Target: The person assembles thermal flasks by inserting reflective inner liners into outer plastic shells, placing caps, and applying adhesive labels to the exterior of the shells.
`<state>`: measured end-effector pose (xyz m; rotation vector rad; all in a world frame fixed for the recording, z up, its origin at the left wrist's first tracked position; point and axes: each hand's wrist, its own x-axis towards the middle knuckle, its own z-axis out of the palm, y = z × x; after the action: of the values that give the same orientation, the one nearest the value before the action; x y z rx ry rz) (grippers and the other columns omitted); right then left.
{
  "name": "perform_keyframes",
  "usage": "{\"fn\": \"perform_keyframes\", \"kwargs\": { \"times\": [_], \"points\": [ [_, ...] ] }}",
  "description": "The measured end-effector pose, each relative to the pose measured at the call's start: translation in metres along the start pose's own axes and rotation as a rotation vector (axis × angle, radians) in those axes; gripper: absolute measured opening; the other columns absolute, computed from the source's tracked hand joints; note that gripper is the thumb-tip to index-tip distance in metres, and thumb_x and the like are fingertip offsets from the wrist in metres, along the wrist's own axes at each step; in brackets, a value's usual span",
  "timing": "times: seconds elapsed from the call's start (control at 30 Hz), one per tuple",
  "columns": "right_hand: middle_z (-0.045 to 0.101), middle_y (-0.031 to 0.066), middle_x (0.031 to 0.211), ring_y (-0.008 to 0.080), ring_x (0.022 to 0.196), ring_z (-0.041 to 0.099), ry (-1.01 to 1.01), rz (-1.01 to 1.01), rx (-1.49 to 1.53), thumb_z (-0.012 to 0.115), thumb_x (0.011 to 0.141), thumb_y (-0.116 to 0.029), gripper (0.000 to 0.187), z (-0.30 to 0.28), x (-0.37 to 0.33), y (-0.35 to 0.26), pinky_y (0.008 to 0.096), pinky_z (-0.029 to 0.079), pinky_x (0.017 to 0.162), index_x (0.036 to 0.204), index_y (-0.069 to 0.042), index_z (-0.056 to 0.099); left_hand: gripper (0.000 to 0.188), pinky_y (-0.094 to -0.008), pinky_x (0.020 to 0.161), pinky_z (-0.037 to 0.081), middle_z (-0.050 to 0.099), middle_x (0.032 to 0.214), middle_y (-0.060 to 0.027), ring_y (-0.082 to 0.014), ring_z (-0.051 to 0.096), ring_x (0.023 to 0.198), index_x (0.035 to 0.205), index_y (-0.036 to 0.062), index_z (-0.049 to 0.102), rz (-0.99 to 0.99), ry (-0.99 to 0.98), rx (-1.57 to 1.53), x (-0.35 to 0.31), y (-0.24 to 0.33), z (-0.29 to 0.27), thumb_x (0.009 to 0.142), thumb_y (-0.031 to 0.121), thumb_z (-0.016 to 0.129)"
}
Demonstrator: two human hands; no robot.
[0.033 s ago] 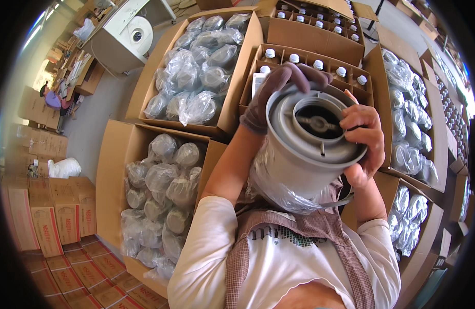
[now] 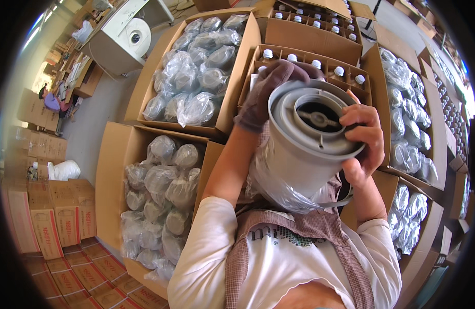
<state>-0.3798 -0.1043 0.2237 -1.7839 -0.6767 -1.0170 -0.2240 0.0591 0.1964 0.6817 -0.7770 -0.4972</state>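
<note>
A: I'm driving from far off, so where is the thing in hand?

B: My head view shows a grey round container [image 2: 299, 172] raised before the wearer's apron [image 2: 240, 257], tilted so its ringed end faces up at my camera, a dark opening [image 2: 315, 116] in the middle. Clear plastic [image 2: 266, 188] bunches around its lower part

A: How does my right grip [image 2: 366, 136] stand?

B: Bare and partly closed, clamped on the container's right rim: bent fingers reach over it to the inner ring beside the opening, the thumb lies outside against the wall

A: And my left grip [image 2: 273, 91]?

B: It wears a dark brownish glove, fingers bent at the upper left rim. The thumb is hidden, so I cannot tell how far it is closed or whether it clamps

A: What lies around?

B: Just beyond, I see a divided carton [image 2: 365, 98] of white-capped bottles [image 2: 338, 72]; to the left, two open cartons [image 2: 111, 180] full of plastic-wrapped pieces [image 2: 163, 177]
</note>
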Motion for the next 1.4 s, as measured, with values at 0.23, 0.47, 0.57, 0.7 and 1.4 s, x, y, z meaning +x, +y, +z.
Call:
{"fn": "perform_keyframes", "kwargs": {
  "times": [0.23, 0.47, 0.57, 0.7, 1.4],
  "points": [
    [0.062, 0.0096, 0.082, 0.0291, 0.078, 0.061, 0.038, 0.017, -0.366, 0.078, 0.082, -0.042, 0.042, 0.002, 0.020, -0.016, 0.0517, 0.044, 0.100, 0.080, -0.003, 0.063, 0.064, -0.0462, 0.113, 0.036, 0.056, 0.134, -0.0254, -0.0324, 0.051, 0.130, 0.109, -0.0027, 0.064, 0.179, 0.074, 0.689, -0.040, 0.026, 0.042, 0.106, 0.052, 0.031],
    [0.063, 0.0088, 0.075, 0.0308, 0.072, 0.063, -0.021, -0.099, -0.305, 0.083, 0.076, -0.023, 0.027, 0.028, 0.087, -0.053, 0.0431, 0.052, 0.078, 0.081, -0.005, 0.063, 0.026, -0.0430, 0.105, 0.039, 0.063, 0.106, -0.0158, -0.0289, 0.057, 0.108, 0.089, 0.0006, 0.068, 0.220, -0.075, -0.139, -0.004, -0.026, 0.022, 0.095, 0.022, 0.054],
    [0.068, 0.0086, 0.080, 0.0287, 0.076, 0.067, -0.117, -0.182, -0.316, 0.082, 0.075, -0.035, 0.035, 0.010, 0.073, -0.042, 0.0431, 0.053, 0.084, 0.085, -0.005, 0.069, 0.034, -0.0468, 0.106, 0.041, 0.060, 0.096, -0.0087, -0.0234, 0.056, 0.107, 0.095, 0.0076, 0.064, 0.064, -0.194, -0.540, 0.011, -0.028, 0.004, 0.099, 0.037, 0.050],
    [0.065, 0.0066, 0.081, 0.0267, 0.074, 0.061, -0.144, 0.088, -0.538, 0.080, 0.077, -0.036, 0.031, 0.042, 0.048, 0.000, 0.0389, 0.046, 0.068, 0.081, -0.008, 0.067, 0.035, -0.0453, 0.107, 0.040, 0.057, 0.103, 0.0005, -0.0175, 0.050, 0.115, 0.126, 0.0151, 0.051, 0.426, -0.268, -0.563, 0.018, -0.101, -0.004, 0.107, 0.043, 0.040],
    [0.065, 0.0218, 0.126, 0.0338, 0.118, 0.062, 0.079, 0.385, 0.202, 0.056, 0.099, -0.040, 0.044, -0.036, 0.032, 0.130, 0.0485, 0.045, 0.104, 0.121, -0.004, 0.068, 0.053, -0.0478, 0.101, 0.049, 0.064, 0.116, -0.0215, -0.0321, 0.064, 0.108, 0.131, -0.0051, 0.054, -0.277, 0.606, 0.942, 0.010, 0.006, -0.026, 0.096, 0.034, 0.055]
  ]
}}
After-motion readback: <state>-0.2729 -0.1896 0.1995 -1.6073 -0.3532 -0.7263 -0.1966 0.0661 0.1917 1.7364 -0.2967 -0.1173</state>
